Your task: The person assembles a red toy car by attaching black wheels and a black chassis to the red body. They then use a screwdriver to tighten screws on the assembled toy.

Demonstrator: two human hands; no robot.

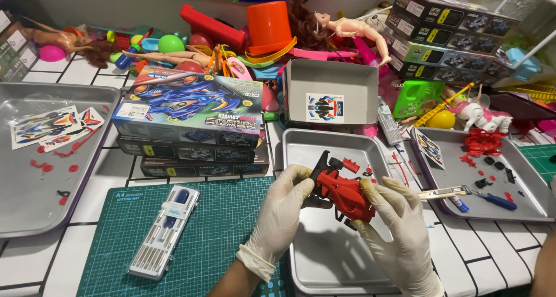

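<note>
— The red toy car body (343, 193): where is it, and who has it?

— Held above the middle metal tray (324, 262), near the front edge of the bench (87, 175). Both gloved hands are on it. The left hand (282, 207) has its fingers closed round the rear end, by the black wing; the right hand (397, 227) has its fingers closed on the nose end from the right.

— What lies around it, biggest first?

— A large grey tray (35, 204) at the far left, holding sticker sheets (52, 125) and red scraps. A green cutting mat (197, 245) on the near left with a cased screwdriver set (165, 230) on it. Behind the mat, a stack of model car boxes (194, 120). An open grey box (330, 91) stands behind the middle tray. On the right, another tray (521, 181) carries a craft knife (463, 193), red part frames (483, 142) and small black pieces.

— How would the shell handle?

— I judge it light, stiff and hollow, thin moulded plastic. It's slick under gloves, and the wing and thin edges look snappable. Best gripped along the broad flanks rather than by the wing or small tabs.
</note>
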